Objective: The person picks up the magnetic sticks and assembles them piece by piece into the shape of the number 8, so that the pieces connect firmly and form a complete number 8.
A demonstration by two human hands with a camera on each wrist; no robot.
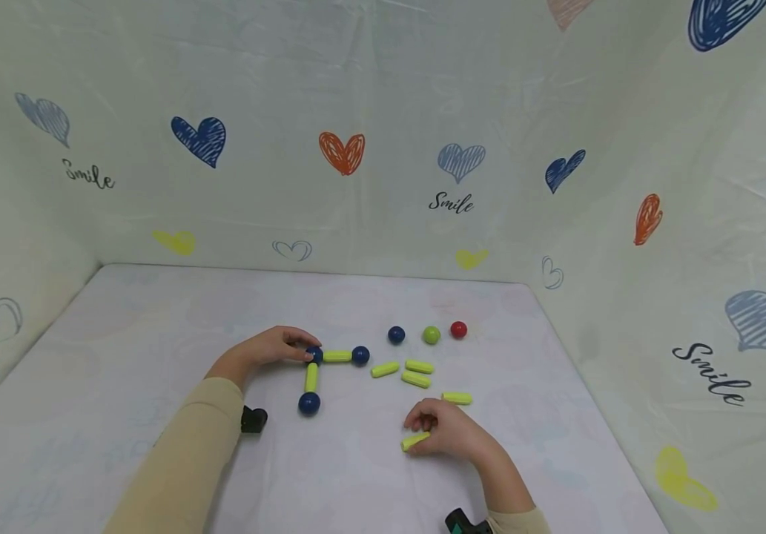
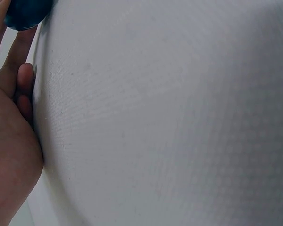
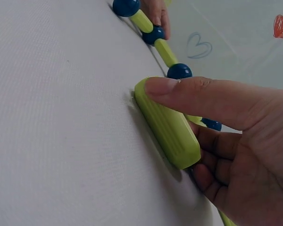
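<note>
In the head view my left hand [image 1: 276, 347] pinches the dark blue corner ball [image 1: 314, 354] of an L-shaped toy build. One yellow-green rod [image 1: 337, 357] runs right from that corner to a blue ball [image 1: 360, 356]; another rod [image 1: 311, 378] runs toward me to a blue ball [image 1: 309, 403]. In the left wrist view only a blue ball [image 2: 28, 13] shows by the fingers. My right hand [image 1: 446, 430] grips a loose yellow-green rod [image 3: 167, 125] between thumb and fingers, low over the white table, apart from the build.
Several loose yellow-green rods [image 1: 416, 379] lie between the hands and farther back. Behind them stand a blue ball [image 1: 396, 335], a green ball [image 1: 431, 335] and a red ball [image 1: 459, 330] in a row. A heart-printed sheet [image 1: 396, 245] hangs along the back and sides of the table [image 1: 176, 311].
</note>
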